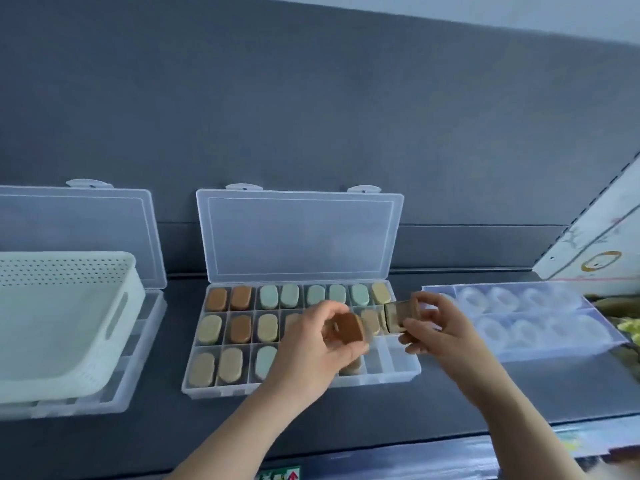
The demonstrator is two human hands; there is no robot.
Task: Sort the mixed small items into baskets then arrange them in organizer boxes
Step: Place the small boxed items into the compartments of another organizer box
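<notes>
A dark grey surface (pixel 398 410) lies beneath the right grip (pixel 436 327); a dark grey wall panel (pixel 311 98) rises beyond it; a white board (pixel 595 237) bearing a yellow ring (pixel 601 260) stands far to its right; a green-and-red label (pixel 278 474) sits on the near side of the left grip (pixel 318 344).

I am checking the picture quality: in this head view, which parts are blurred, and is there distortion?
Head view: the left hand and its brown piece are smeared by motion; the right hand with the tan piece is slightly sharper; the organizer box is fairly crisp; the wide lens tilts and bends the wall; light is soft, without hard shadows.
</notes>
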